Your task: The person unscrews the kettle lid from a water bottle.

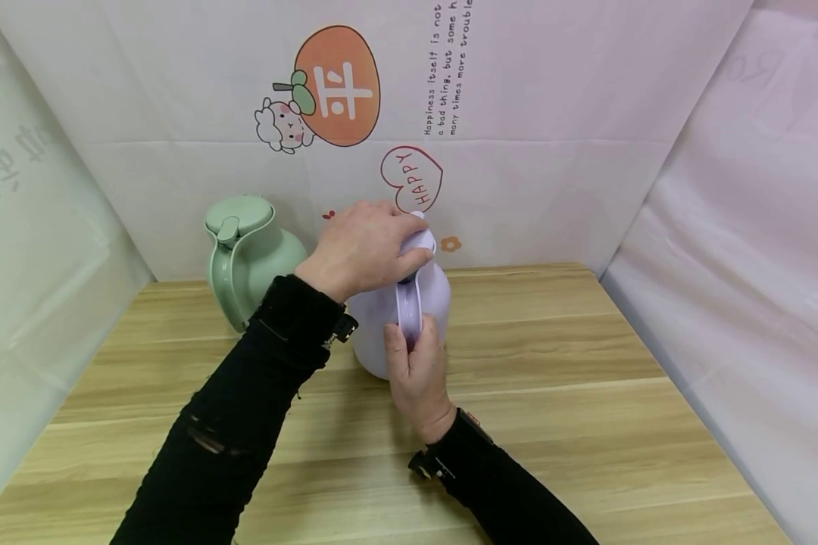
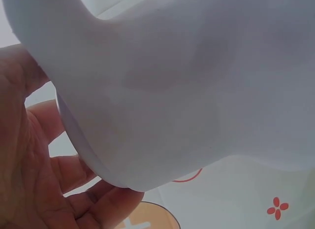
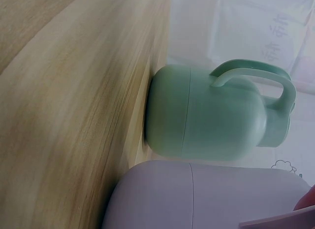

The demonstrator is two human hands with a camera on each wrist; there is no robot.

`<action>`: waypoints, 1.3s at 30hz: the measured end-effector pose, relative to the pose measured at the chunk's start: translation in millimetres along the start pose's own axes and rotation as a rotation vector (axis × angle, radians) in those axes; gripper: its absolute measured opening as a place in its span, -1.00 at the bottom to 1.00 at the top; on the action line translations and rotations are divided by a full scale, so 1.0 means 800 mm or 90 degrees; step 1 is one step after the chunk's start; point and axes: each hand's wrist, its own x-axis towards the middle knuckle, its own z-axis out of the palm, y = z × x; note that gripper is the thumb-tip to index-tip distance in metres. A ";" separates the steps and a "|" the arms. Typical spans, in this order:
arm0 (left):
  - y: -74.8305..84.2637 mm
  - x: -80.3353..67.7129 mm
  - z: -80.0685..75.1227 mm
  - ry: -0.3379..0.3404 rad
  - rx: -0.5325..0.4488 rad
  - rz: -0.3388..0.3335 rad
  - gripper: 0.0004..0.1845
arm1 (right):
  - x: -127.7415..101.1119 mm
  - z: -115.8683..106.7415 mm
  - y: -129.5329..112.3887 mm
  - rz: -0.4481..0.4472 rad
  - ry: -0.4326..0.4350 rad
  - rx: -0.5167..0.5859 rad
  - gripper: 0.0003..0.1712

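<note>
Left hand [image 1: 363, 246]: fingers curled over the lid [image 1: 419, 241] of the lilac jug [image 1: 388, 318], gripping it from above. Right hand [image 1: 417, 371]: closed round the jug's handle [image 1: 410, 309]. The jug stands upright on the table [image 1: 552, 393], just right of the green jug [image 1: 248, 257]. Left wrist view: lid fills the frame, blurred; fingertips [image 2: 106, 207] under its rim. Right hand barely visible in its own view.
</note>
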 end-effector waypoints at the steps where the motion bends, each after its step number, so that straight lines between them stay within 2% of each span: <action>1: 0.000 0.000 0.000 0.000 0.002 -0.001 -0.51 | 0.000 0.000 0.000 0.000 0.000 0.000 -0.53; 8: 0.002 0.001 0.000 0.006 0.019 -0.008 -0.53 | 0.000 0.000 -0.001 0.001 -0.002 0.000 -0.54; 21: 0.005 0.004 0.000 -0.024 0.041 -0.034 -0.41 | 0.000 -0.001 -0.001 -0.003 0.001 -0.001 -0.52; 39: 0.008 0.007 0.000 -0.026 0.040 -0.067 -0.32 | -0.001 -0.001 0.000 -0.006 0.003 -0.008 -0.50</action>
